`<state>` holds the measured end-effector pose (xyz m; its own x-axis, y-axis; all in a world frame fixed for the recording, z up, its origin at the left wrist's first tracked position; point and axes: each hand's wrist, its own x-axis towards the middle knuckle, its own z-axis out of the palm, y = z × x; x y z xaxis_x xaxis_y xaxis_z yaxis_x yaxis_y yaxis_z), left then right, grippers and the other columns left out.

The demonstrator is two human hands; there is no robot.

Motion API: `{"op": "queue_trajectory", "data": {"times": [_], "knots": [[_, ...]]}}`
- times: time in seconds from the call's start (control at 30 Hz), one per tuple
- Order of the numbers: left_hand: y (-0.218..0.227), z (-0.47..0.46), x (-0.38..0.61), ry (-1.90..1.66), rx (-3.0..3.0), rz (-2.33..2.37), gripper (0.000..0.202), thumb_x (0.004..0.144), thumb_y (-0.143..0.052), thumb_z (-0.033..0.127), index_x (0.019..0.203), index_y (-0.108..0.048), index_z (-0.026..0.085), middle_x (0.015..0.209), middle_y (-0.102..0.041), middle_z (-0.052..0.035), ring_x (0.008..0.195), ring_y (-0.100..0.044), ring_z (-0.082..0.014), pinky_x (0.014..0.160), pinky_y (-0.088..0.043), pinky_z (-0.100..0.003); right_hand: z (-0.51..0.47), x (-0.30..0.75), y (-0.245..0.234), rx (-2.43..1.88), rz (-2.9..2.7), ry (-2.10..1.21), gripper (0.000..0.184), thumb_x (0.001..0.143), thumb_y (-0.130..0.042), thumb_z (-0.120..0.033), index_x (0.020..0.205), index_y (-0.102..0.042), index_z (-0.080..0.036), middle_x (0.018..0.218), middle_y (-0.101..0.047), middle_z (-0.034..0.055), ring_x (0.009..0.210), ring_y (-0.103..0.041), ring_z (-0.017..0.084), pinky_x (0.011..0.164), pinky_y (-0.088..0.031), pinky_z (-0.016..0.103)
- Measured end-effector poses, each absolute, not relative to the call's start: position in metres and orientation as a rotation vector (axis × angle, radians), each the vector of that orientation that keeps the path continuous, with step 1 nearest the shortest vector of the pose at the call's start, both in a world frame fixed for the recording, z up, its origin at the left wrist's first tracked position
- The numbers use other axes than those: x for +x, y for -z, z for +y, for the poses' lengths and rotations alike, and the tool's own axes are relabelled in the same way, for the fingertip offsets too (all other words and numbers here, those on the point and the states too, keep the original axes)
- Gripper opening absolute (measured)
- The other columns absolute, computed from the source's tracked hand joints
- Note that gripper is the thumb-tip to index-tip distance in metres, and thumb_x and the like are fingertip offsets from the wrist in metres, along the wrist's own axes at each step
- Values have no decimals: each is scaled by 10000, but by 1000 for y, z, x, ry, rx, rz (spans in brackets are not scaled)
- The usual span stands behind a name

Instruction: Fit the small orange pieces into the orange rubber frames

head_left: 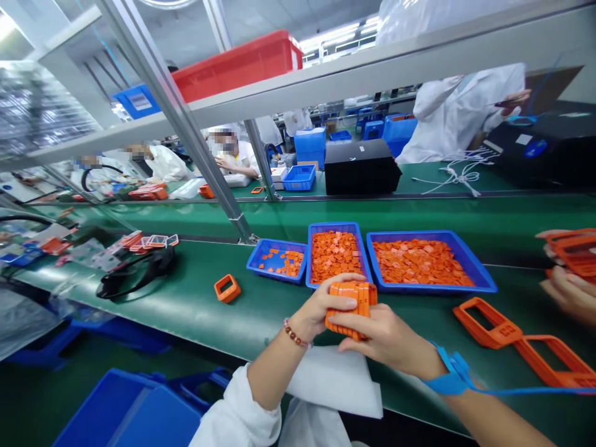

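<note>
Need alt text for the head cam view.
A left hand and right hand hold a stack of orange rectangular frames above a green workbench, a blue strap on the right wrist. Three blue plastic trays of small orange pieces sit just beyond. Another person's hands at right hold more orange frames.

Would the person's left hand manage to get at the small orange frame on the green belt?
Probably yes. The left hand shares a stack of orange pieces with the right hand, so it would have to let go first. But the small orange frame lies close by on the green belt, with nothing between them.
</note>
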<state>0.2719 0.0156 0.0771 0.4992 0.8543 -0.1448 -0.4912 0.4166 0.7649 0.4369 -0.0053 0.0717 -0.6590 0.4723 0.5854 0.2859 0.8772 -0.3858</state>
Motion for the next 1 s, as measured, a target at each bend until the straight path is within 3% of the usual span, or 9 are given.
{"op": "queue_trajectory", "data": {"times": [0.13, 0.27, 0.4, 0.53, 0.63, 0.83, 1.0], "knots": [[-63, 9, 259, -1027, 654, 608, 476, 557, -849, 212, 1012, -713, 173, 898, -682, -52, 760, -631, -152, 711, -499, -242, -4, 417, -79, -596, -2411, -468, 209, 847, -712, -178, 1049, -691, -227, 902, -732, 18, 752, -672, 154, 659, -513, 248], [-49, 4, 247, -1129, 630, 601, 373, 654, -789, 266, 1010, -696, 206, 939, -685, -35, 845, -646, -157, 822, -505, -255, 1, 395, -75, -545, -2342, -388, 84, 892, -629, -186, 944, -693, -199, 858, -707, 32, 702, -620, 144, 637, -462, 247], [-43, 3, 226, -1128, 703, 572, 528, 638, -790, 301, 1148, -680, 215, 1061, -691, -67, 960, -652, -211, 870, -506, -284, 5, 381, -74, -460, -2468, -363, 194, 910, -506, -112, 967, -670, -198, 787, -667, 5, 614, -526, 118, 581, -376, 239], [-46, 6, 194, -1091, 809, 554, 577, 592, -828, 295, 1149, -709, 201, 1164, -680, -95, 1069, -629, -257, 918, -490, -297, 7, 372, -88, -430, -2682, -370, 334, 827, -522, -46, 1102, -629, -202, 851, -662, 0, 655, -503, 125, 591, -340, 245], [-52, 5, 173, -1030, 934, 562, 618, 618, -826, 353, 1194, -703, 166, 1216, -670, -131, 1139, -605, -308, 984, -466, -351, 8, 363, -100, -393, -2822, -407, 372, 780, -542, -18, 1080, -635, -217, 891, -656, -4, 714, -511, 128, 604, -326, 244], [-58, -5, 161, -945, 1386, 711, 623, 865, -615, 563, 1350, -595, 173, 1284, -643, -148, 1206, -580, -330, 1049, -419, -402, 9, 343, -98, -243, -2949, -567, 226, 788, -576, -35, 908, -665, -205, 857, -681, -16, 769, -541, 129, 652, -326, 261], [-47, -8, 168, -955, 1383, 802, 691, 908, -426, 695, 1196, -653, 109, 1149, -676, -161, 1066, -622, -291, 981, -454, -380, 8, 339, -91, -209, -2976, -664, 258, 787, -601, -64, 980, -683, -214, 864, -695, -12, 741, -548, 128, 646, -326, 265]]}}
